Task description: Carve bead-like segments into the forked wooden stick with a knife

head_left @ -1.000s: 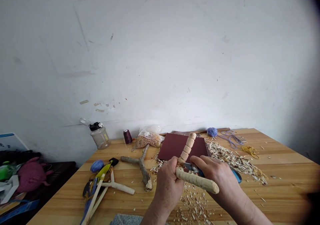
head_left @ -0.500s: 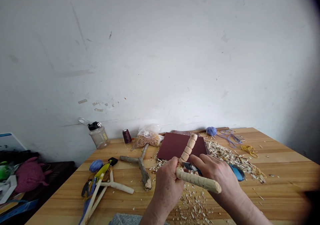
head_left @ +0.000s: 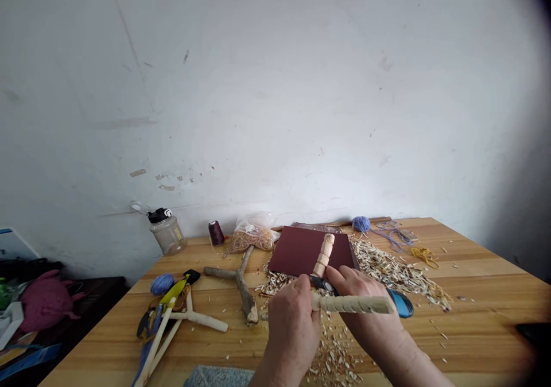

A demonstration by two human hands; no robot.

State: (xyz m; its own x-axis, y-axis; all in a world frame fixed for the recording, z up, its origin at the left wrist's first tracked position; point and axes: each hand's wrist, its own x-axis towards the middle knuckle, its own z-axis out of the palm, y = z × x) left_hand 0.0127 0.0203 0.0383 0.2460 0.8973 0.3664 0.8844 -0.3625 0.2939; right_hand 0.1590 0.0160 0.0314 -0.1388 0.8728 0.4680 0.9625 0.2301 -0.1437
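Your bare left hand (head_left: 293, 324) and bare right hand (head_left: 361, 301) show broad, thick-knuckled fingers (head_left: 344, 275). Your forearms (head_left: 408, 355) are uncovered right down to the lower edge of the view, with no sleeve or band at either wrist (head_left: 387, 332).

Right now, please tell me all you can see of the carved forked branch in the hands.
The carved forked branch is pale, bare wood without bark. One arm points upward, cut into a row of rounded beads; the other runs sideways to the right, with faint twisting grooves and a rounded end. The left hand closes around the fork. The right hand holds a blue-handled knife, its dark blade beside the fork.
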